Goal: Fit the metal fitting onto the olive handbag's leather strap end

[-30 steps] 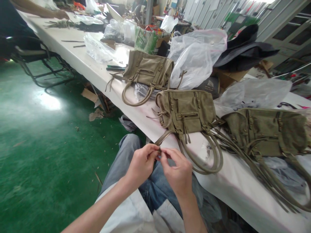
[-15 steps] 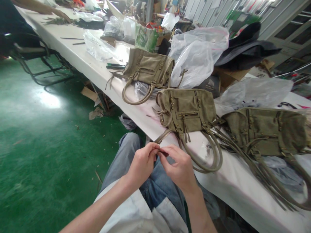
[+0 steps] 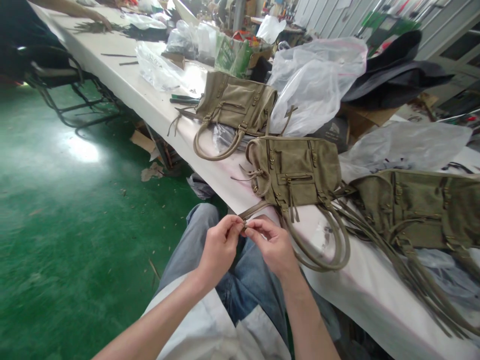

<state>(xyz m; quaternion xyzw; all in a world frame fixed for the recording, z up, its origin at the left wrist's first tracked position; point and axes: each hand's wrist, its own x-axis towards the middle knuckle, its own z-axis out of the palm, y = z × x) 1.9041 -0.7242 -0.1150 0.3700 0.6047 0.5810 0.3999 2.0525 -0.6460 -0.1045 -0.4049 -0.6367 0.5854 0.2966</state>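
Over my lap, my left hand and my right hand meet fingertip to fingertip, both pinched on the end of an olive strap. The strap runs up to the middle olive handbag, which lies at the table's near edge with its looped handles hanging forward. A second olive handbag lies farther along the table. A third olive handbag lies to the right with long straps trailing off the edge.
The long white table carries clear plastic bags, a green packet, dark fabric and cardboard. Another person's hand rests at the far end. A black chair stands on the green floor.
My hands have stayed pinched together on the strap end, shifting slightly up toward the table edge. The view has swung a little to the left.
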